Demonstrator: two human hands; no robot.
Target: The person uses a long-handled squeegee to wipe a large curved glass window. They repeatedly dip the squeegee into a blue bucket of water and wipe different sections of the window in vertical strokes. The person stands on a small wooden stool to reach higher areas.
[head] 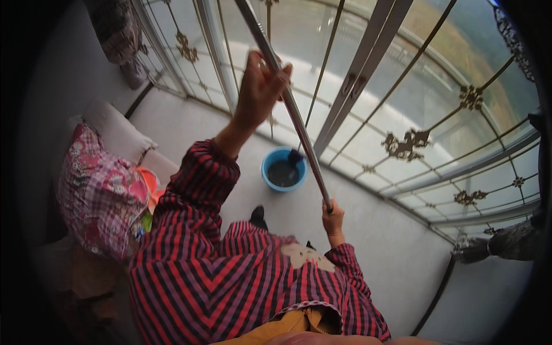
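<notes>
A long metal pole (297, 114) slants across the view from the top edge down to waist height. My left hand (265, 86) is raised and wrapped around its upper part. Lower and to the right, my right hand (333, 220) grips the pole near its bottom end. The pole's far end runs out of the picture, so whatever it carries is hidden. On the floor ahead of my feet stands a blue plastic bucket (283, 188) holding dark water (282, 173). A dark cloth (296, 157) hangs over its rim.
Glass sliding doors (358, 82) with ornamental metal bars and horse figures (406, 144) curve ahead. Curtains (114, 30) hang at the left, and a tied dark curtain (496, 248) at the right. White sacks (120, 129) and a flowered plaid cloth (101, 189) lie at my left.
</notes>
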